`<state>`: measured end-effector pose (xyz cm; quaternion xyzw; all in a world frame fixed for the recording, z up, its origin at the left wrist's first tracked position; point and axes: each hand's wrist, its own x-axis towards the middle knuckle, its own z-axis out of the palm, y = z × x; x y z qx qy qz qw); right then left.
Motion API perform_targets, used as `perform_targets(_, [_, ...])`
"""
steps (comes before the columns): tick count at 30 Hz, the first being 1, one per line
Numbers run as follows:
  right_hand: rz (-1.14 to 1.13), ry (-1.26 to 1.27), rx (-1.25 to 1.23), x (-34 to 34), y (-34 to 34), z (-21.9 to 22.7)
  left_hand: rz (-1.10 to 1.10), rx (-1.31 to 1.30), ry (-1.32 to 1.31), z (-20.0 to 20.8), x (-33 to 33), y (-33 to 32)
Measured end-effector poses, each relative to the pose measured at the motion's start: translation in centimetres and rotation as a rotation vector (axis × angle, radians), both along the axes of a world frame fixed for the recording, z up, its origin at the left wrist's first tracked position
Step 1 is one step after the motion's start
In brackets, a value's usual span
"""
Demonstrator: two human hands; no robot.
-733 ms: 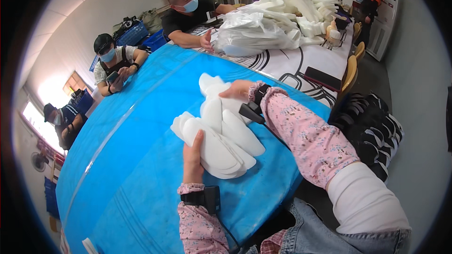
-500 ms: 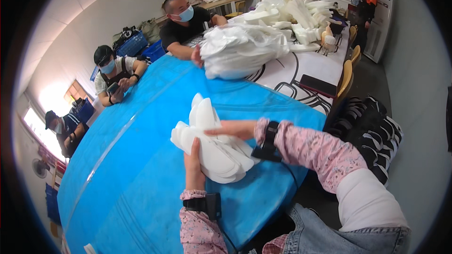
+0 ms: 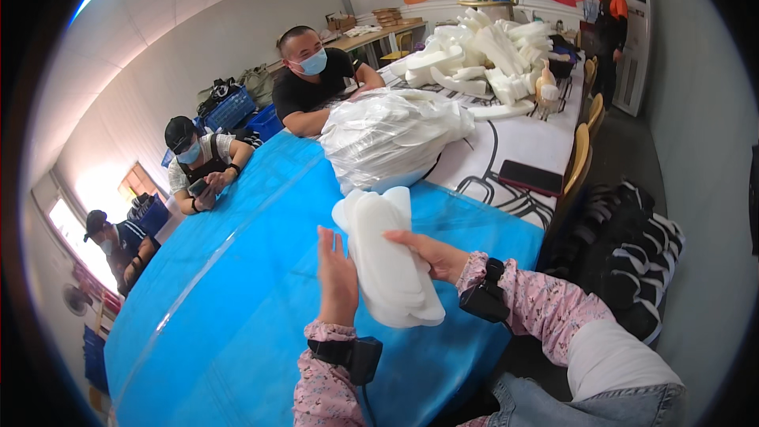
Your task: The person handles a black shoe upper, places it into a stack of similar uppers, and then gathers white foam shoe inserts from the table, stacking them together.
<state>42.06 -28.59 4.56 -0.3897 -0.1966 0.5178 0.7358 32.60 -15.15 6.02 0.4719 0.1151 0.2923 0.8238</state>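
A stack of thin white insole-shaped sheets (image 3: 385, 265) is held above the blue-covered table (image 3: 237, 292), its layers mostly lined up, with a few rounded ends sticking out at the top. My right hand (image 3: 431, 255) grips the stack from its right side, thumb lying on the top sheet. On the other side is my left hand (image 3: 337, 278), open, its fingers stretched upward close to the stack's left edge. Whether its palm touches the sheets I cannot tell. Just beyond the stack sits a large bulging translucent plastic bag (image 3: 391, 138) with white contents.
Loose white foam pieces (image 3: 498, 51) are heaped at the far end, near a small bottle (image 3: 546, 83). A dark phone-like slab (image 3: 530, 178) lies at the right edge. Several people are around; one in black (image 3: 324, 83) leans on the table. Black-and-white items (image 3: 632, 257) are piled at right.
The fanned-out sheets have become a neater, more upright stack. My left hand has come off it, and my right hand has shifted to its right side. The person opposite has drawn a hand back from the bag.
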Motion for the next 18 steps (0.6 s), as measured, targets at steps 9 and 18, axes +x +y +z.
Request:
perform_targets(9, [-0.506, -0.322, 0.284, 15.3, -1.7, 9.5, -0.070, 0.631, 0.442, -7.0, -5.6, 5.1])
perform_targets(18, [-0.912, -0.302, 0.231, 32.6, 2.8, 11.4, -0.317, 0.169, 0.321, -6.1, -4.9, 4.2])
